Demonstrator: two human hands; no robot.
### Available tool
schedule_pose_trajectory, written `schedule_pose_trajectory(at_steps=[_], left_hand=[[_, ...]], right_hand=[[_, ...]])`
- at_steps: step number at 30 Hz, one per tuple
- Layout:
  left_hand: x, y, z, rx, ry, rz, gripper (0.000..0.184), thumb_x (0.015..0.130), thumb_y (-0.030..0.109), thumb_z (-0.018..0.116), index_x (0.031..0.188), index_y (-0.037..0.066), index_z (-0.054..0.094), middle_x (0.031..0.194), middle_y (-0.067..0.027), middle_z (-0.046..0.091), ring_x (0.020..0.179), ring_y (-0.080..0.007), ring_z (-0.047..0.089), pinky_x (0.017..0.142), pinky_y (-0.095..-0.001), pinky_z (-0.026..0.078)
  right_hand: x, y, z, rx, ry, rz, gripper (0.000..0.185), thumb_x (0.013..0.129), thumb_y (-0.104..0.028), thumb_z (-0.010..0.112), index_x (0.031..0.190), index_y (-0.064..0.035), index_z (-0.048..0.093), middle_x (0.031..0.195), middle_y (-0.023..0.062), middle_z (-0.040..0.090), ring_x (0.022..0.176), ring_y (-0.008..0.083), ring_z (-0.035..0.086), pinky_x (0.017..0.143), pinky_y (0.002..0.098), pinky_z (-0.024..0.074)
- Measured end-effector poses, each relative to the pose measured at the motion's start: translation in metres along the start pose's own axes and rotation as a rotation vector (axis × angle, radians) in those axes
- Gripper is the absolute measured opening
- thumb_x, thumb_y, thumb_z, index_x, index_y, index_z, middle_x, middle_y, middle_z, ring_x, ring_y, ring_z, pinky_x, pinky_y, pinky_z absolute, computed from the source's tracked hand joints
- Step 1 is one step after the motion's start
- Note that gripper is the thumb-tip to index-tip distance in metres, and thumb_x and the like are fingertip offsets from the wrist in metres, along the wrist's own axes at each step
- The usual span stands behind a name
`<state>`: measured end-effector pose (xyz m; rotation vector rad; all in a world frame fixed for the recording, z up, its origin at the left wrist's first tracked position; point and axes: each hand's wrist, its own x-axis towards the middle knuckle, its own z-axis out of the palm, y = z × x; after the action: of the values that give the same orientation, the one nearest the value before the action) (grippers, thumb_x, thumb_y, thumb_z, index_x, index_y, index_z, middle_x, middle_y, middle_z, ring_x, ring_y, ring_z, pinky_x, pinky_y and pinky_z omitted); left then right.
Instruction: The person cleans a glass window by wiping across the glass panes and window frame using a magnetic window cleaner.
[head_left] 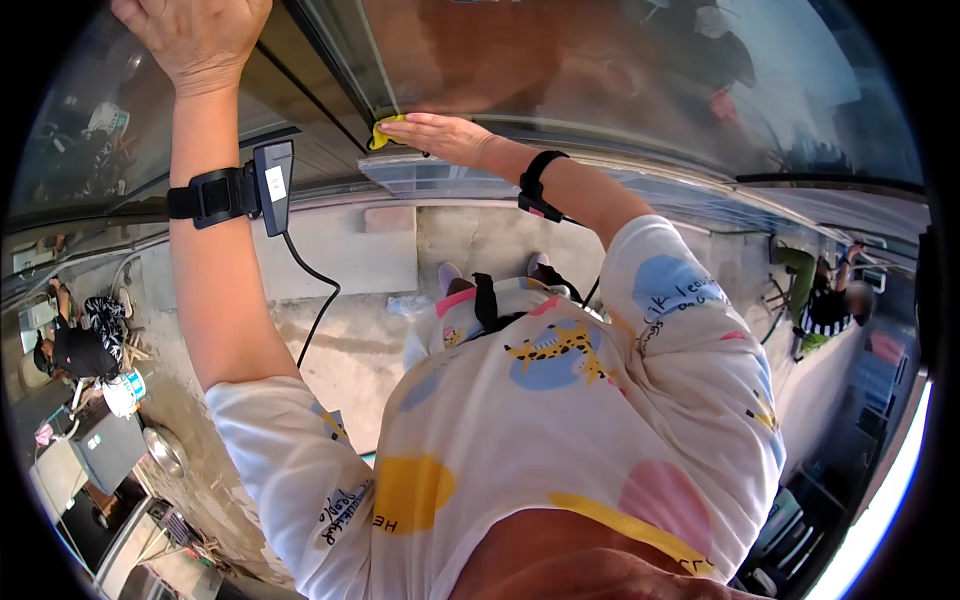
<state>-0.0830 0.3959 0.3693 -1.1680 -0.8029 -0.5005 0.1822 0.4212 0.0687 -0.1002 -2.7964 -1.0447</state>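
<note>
A yellow cloth (384, 132) lies under the fingertips of my right hand (440, 136), pressed into the lower corner of a framed glass pane (480, 60). The fingers of that hand are stretched out and nearly flat over the cloth. My left hand (203, 35) is raised at the top left against a dark glossy surface (90, 75); its fingertips are cut off by the frame edge. A black strap with a small box (273, 188) sits on my left forearm, and a black band circles my right wrist.
Below the glass runs a ledge (420, 176). On the left, a seated person in dark clothes is near a white bucket (124, 392) and a metal basin (165, 451). Another person in a striped top sits at the right. A cable hangs from the left arm box.
</note>
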Motion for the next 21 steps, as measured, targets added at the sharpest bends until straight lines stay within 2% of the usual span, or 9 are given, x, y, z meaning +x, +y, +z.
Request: schedule_pose_trajectory(at_steps=[1, 4, 6, 9, 11, 14, 17, 20, 21], left_hand=[[0.002, -0.004, -0.001, 0.036, -0.005, 0.040, 0.056, 0.097, 0.025, 0.044, 0.148, 0.006, 0.031, 0.155, -0.0121, 0.027, 0.143, -0.0303, 0.024, 0.115, -0.0453, 0.016], [0.003, 0.024, -0.016, -0.232, -0.135, -0.310, 0.059, 0.093, 0.047, 0.048, 0.138, 0.009, 0.043, 0.139, -0.0087, 0.046, 0.126, -0.0289, 0.040, 0.105, -0.0446, 0.025], [0.009, 0.023, -0.021, -0.244, -0.126, -0.288, 0.058, 0.092, 0.050, 0.045, 0.131, 0.006, 0.047, 0.129, -0.0102, 0.050, 0.115, -0.0289, 0.044, 0.098, -0.0423, 0.028], [0.008, 0.019, -0.022, -0.171, -0.175, -0.251, 0.058, 0.094, 0.051, 0.041, 0.126, 0.003, 0.048, 0.132, -0.0151, 0.047, 0.119, -0.0345, 0.043, 0.100, -0.0455, 0.029], [0.013, 0.024, -0.028, -0.195, -0.198, -0.276, 0.067, 0.095, 0.051, 0.038, 0.144, 0.005, 0.035, 0.147, -0.0142, 0.036, 0.130, -0.0336, 0.036, 0.102, -0.0436, 0.028], [0.016, 0.023, -0.030, -0.189, -0.210, -0.254, 0.071, 0.095, 0.051, 0.037, 0.145, 0.001, 0.032, 0.150, -0.0194, 0.030, 0.134, -0.0367, 0.032, 0.105, -0.0466, 0.026], [0.022, 0.029, -0.034, -0.155, -0.223, -0.233, 0.071, 0.096, 0.050, 0.035, 0.142, -0.003, 0.033, 0.147, -0.0234, 0.032, 0.131, -0.0418, 0.035, 0.103, -0.0512, 0.028], [0.028, 0.030, -0.038, -0.086, -0.279, -0.238, 0.072, 0.096, 0.051, 0.034, 0.141, -0.005, 0.033, 0.143, -0.0269, 0.035, 0.123, -0.0458, 0.041, 0.097, -0.0539, 0.034], [0.025, 0.028, -0.037, -0.048, -0.265, -0.214, 0.072, 0.096, 0.051, 0.034, 0.140, -0.005, 0.033, 0.141, -0.0289, 0.037, 0.116, -0.0485, 0.044, 0.090, -0.0551, 0.038]], right_hand=[[-0.008, 0.001, 0.003, -0.045, -0.003, -0.040, 0.059, 0.093, -0.020, 0.043, 0.149, -0.0132, 0.029, 0.159, -0.0025, 0.014, 0.145, 0.0072, 0.007, 0.120, 0.0286, 0.0034], [-0.039, 0.008, 0.007, -0.009, -0.056, -0.054, 0.061, 0.092, -0.021, 0.043, 0.150, -0.0132, 0.025, 0.159, -0.0036, 0.015, 0.145, 0.0064, 0.009, 0.120, 0.0283, 0.0025], [-0.072, 0.018, 0.007, 0.133, -0.063, -0.033, 0.063, 0.092, -0.023, 0.044, 0.151, -0.0132, 0.023, 0.159, -0.0041, 0.016, 0.145, 0.0065, 0.009, 0.120, 0.0300, 0.0017], [-0.136, 0.031, 0.017, 0.116, -0.066, -0.022, 0.063, 0.092, -0.025, 0.044, 0.151, -0.0148, 0.024, 0.159, -0.0043, 0.014, 0.145, 0.0080, 0.010, 0.120, 0.0324, 0.0012], [-0.185, 0.046, 0.015, 0.084, -0.118, -0.038, 0.061, 0.092, -0.026, 0.044, 0.150, -0.0161, 0.027, 0.159, -0.0044, 0.014, 0.145, 0.0079, 0.010, 0.120, 0.0323, 0.0011], [-0.259, 0.062, 0.017, 0.060, -0.255, -0.072, 0.058, 0.090, -0.025, 0.047, 0.147, -0.0195, 0.035, 0.159, -0.0044, 0.016, 0.145, 0.0078, 0.013, 0.120, 0.0327, 0.0025], [-0.336, 0.066, 0.015, 0.168, -0.294, 0.055, 0.054, 0.087, -0.018, 0.051, 0.141, -0.0186, 0.044, 0.158, -0.0049, 0.019, 0.144, 0.0093, 0.017, 0.120, 0.0339, 0.0088], [-0.396, 0.061, -0.006, 0.407, -0.383, 0.310, 0.049, 0.084, -0.011, 0.055, 0.133, -0.0174, 0.054, 0.154, -0.0040, 0.029, 0.141, 0.0111, 0.025, 0.117, 0.0352, 0.0197], [-0.413, 0.058, -0.017, 0.428, -0.364, 0.529, 0.045, 0.084, -0.008, 0.055, 0.129, -0.0153, 0.057, 0.151, -0.0025, 0.035, 0.137, 0.0142, 0.033, 0.114, 0.0366, 0.0263]])
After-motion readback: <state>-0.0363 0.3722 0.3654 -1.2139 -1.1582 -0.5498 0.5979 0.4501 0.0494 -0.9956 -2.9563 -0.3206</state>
